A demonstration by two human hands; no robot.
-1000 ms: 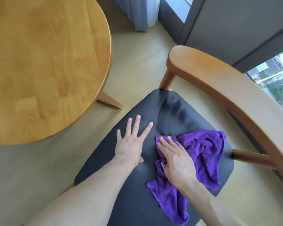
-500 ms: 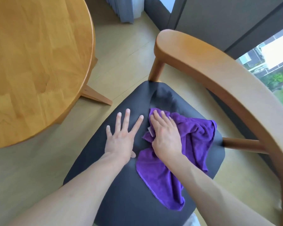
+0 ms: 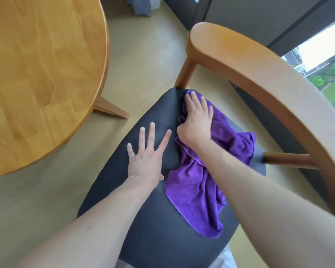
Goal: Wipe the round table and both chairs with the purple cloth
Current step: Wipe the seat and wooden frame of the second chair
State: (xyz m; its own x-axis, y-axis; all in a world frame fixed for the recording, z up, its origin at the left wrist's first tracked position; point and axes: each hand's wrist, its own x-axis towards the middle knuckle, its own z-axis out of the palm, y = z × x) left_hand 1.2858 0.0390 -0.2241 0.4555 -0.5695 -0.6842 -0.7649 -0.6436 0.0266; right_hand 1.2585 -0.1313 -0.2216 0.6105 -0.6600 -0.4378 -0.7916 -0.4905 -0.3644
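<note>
Black seat (image 3: 159, 225): your right hand (image 3: 196, 120) presses the purple cloth (image 3: 197, 188) flat at its far corner; your left hand (image 3: 146, 159) rests spread alongside.

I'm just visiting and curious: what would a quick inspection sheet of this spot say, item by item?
Surface: dark chair seat, where the wiping is under way.
Job's things: purple cloth crumpled on the seat's right half; round wooden table to the left; wooden chair back curving round the right.
Clutter: nothing seen.
Hands: right hand presses flat on the cloth near the seat's far corner; left hand rests flat on the bare seat, fingers spread.
Cables: nothing seen.
Surroundings: pale floor, curtain, window with greenery outside.
</note>
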